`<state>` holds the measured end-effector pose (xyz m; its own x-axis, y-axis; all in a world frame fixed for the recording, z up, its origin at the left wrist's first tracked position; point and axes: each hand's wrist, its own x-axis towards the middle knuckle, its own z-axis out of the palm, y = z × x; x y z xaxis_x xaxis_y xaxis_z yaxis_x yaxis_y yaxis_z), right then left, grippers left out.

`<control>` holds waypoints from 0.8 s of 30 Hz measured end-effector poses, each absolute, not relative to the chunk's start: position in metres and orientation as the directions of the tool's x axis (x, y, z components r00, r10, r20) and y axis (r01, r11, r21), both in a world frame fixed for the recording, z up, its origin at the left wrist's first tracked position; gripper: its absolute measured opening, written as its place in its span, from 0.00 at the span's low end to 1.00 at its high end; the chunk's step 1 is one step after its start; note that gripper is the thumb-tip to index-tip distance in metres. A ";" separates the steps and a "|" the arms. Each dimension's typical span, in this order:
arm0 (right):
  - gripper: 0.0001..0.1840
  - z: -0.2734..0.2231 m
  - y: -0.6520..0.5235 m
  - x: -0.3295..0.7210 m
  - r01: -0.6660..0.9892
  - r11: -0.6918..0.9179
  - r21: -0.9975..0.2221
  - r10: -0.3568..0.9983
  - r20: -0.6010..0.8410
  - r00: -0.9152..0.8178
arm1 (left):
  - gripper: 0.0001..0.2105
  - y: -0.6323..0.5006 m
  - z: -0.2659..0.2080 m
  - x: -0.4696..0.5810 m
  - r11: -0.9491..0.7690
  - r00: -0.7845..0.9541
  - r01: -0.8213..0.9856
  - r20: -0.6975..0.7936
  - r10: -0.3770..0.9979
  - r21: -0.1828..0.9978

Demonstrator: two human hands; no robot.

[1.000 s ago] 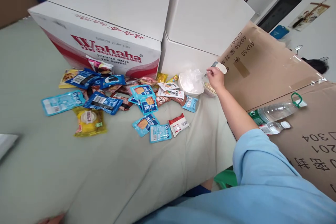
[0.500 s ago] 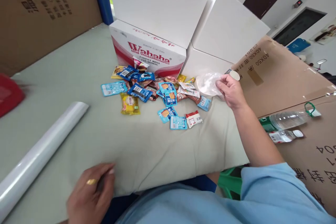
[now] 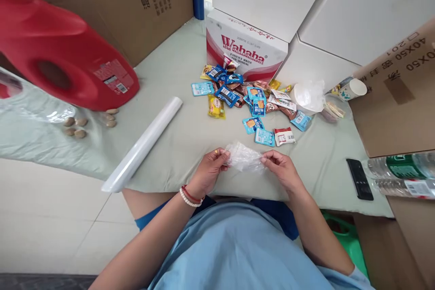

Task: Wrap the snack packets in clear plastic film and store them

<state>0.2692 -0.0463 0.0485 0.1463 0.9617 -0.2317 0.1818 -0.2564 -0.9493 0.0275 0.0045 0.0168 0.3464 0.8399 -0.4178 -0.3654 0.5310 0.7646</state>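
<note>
A crumpled, thin clear plastic bag (image 3: 245, 157) is stretched between my two hands above the front of the table. My left hand (image 3: 212, 167), with a ring and bracelets at the wrist, pinches its left end. At the opposite end, the fingers and thumb of my right hand (image 3: 280, 168) are closed on it. Just beyond lie small snack packets: light-blue sachets (image 3: 264, 137), a red-and-white packet (image 3: 284, 136), dark-blue packets (image 3: 227, 95) and a yellow one (image 3: 216, 106). Further right, more clear plastic (image 3: 311, 95) fills a white bowl (image 3: 301, 105).
A white plastic roll (image 3: 142, 145) lies left of my hands, near a big red jug (image 3: 91, 63) and several brown oval objects (image 3: 80, 133). Behind the snacks stands a Wahaha carton (image 3: 246, 45). A paper cup (image 3: 353, 89), a black phone (image 3: 359, 179) and bottles (image 3: 404, 166) are at right.
My right hand has come from the white bowl to the table's front with the clear plastic bag. My left hand has moved right and taken its other end. The view has shifted left.
</note>
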 end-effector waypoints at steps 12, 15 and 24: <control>0.13 0.064 -0.053 0.288 0.653 0.262 -0.710 0.952 0.303 -0.053 | 0.25 0.004 0.019 0.026 0.447 0.159 -0.482 -0.426 0.890 0.753; 0.12 0.059 -0.056 0.282 0.587 0.177 -0.790 0.962 0.265 0.067 | 0.24 0.003 0.018 0.024 0.399 0.129 -0.496 -0.389 0.912 0.771; 0.09 0.037 -0.050 0.232 0.689 0.262 -0.675 0.965 0.184 -0.187 | 0.21 0.002 0.014 0.030 0.344 0.047 -0.496 -0.370 0.928 0.797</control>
